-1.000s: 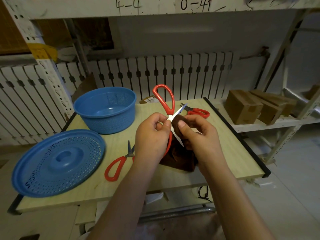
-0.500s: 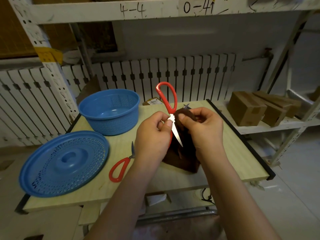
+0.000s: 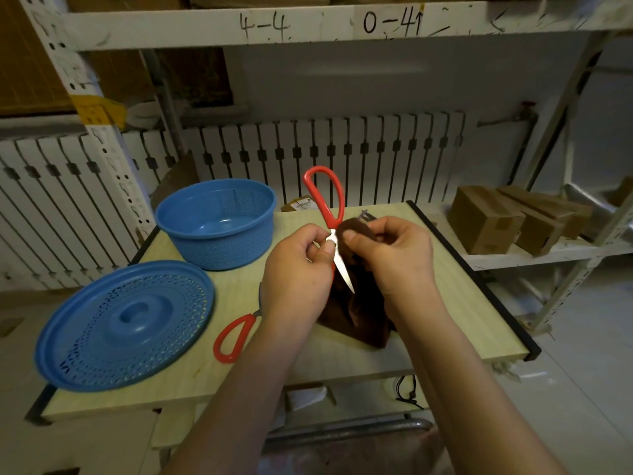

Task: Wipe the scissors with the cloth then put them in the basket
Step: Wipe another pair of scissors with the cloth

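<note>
My left hand (image 3: 296, 272) pinches a pair of red-handled scissors (image 3: 327, 207) near the pivot, one red loop pointing up and a blade pointing down. My right hand (image 3: 390, 255) grips a dark brown cloth (image 3: 359, 317) and presses its upper fold against the scissors by the pivot; the rest of the cloth hangs down to the table. The blue basket (image 3: 219, 224) stands at the back left of the table, with nothing in it. A second pair of red-handled scissors (image 3: 236, 334) lies on the table under my left wrist. The tip of a third pair (image 3: 364, 214) shows behind my right hand.
A blue perforated lid (image 3: 123, 320) lies at the table's front left. The wooden table (image 3: 445, 303) has black edges. Cardboard boxes (image 3: 486, 221) sit on a low shelf to the right. A white slatted radiator cover runs behind the table, and a shelf beam overhead.
My right hand has slid the cloth up the blade towards the pivot, and the held scissors now stand a little more upright. The third pair's red handle is now hidden behind my right hand.
</note>
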{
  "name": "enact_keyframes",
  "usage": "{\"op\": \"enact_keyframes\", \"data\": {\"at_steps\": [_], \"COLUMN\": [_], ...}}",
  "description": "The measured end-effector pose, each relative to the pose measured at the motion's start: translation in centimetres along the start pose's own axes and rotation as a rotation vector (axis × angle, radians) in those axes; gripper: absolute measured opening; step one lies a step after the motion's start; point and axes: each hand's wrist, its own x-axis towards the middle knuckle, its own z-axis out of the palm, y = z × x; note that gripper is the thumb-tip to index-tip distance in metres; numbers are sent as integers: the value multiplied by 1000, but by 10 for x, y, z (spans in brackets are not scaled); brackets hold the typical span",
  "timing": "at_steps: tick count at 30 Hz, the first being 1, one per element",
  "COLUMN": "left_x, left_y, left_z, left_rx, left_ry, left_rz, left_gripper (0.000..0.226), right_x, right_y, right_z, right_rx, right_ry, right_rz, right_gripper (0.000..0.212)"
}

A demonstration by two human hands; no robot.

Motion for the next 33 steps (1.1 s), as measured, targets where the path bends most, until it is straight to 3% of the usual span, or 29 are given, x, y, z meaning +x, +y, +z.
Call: {"op": "enact_keyframes", "data": {"at_steps": [7, 12, 19, 26, 33], "left_x": [4, 0, 9, 0, -2], "left_y": [-3, -11, -8, -3, -6], "left_z": [-6, -10, -10, 3, 2], "left_rx": [-65, -105, -107, 160, 147], "left_ry": [-32, -45, -5, 37, 74], "left_rz": [-10, -52, -73, -10, 7], "left_gripper": [16, 15, 15, 12, 8], "right_x": [7, 26, 10, -3, 5], "right_y": [0, -6, 5, 14, 12], "right_z": [3, -11, -19, 12, 15], "right_rx": [58, 163, 97, -17, 92], "right_ry": [-22, 87, 46, 51, 59], "right_rz": [54, 128, 31, -34, 59], "right_gripper": [11, 11, 18, 26, 22]}}
